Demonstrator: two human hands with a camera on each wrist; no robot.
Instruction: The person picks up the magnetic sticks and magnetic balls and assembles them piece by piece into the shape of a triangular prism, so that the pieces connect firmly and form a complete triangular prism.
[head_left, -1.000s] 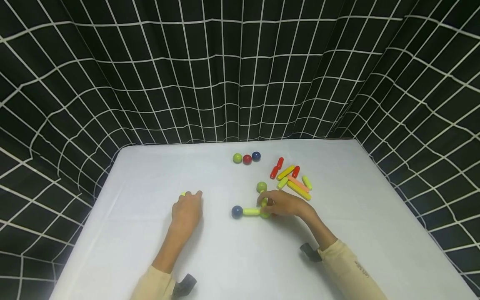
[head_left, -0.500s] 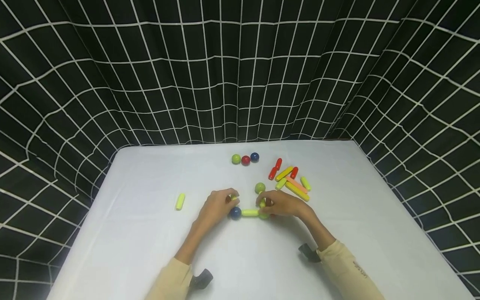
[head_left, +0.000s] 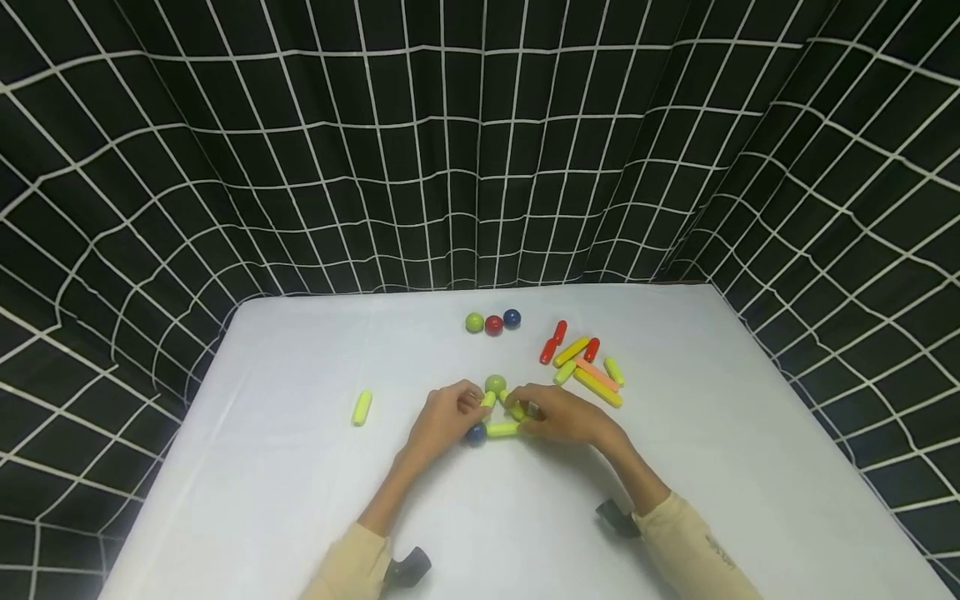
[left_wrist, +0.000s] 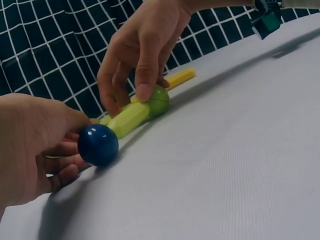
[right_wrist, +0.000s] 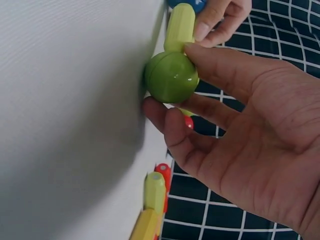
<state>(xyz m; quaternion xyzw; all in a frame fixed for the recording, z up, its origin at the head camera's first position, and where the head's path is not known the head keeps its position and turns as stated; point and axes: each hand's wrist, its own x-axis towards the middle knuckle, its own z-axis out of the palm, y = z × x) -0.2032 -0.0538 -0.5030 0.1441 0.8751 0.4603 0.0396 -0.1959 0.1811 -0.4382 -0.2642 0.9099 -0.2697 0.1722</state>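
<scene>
Lime sticks and balls form a small triangle between both hands. At its top is a green ball (head_left: 495, 383); a blue ball (head_left: 476, 433) makes the lower left corner. My left hand (head_left: 447, 417) pinches the left lime stick (head_left: 488, 400) just above the blue ball. A second lime stick (head_left: 502, 429) runs along the bottom to another green ball (right_wrist: 172, 77), seen in the right wrist view. Around that corner are the fingers of my right hand (head_left: 562, 414), gripping the right lime stick (head_left: 516, 408) and partly covering it.
A loose lime stick (head_left: 362, 407) lies to the left on the white table (head_left: 262, 467). Behind the triangle sit a green ball (head_left: 475, 322), a red ball (head_left: 493, 325) and a dark blue ball (head_left: 512, 318). Red, yellow, orange and lime sticks (head_left: 597, 387) are scattered at right.
My left hand has come rightward with a lime stick to the blue ball, leaving another stick behind. The top green ball and right stick have swung left, bringing the triangle's sides together.
</scene>
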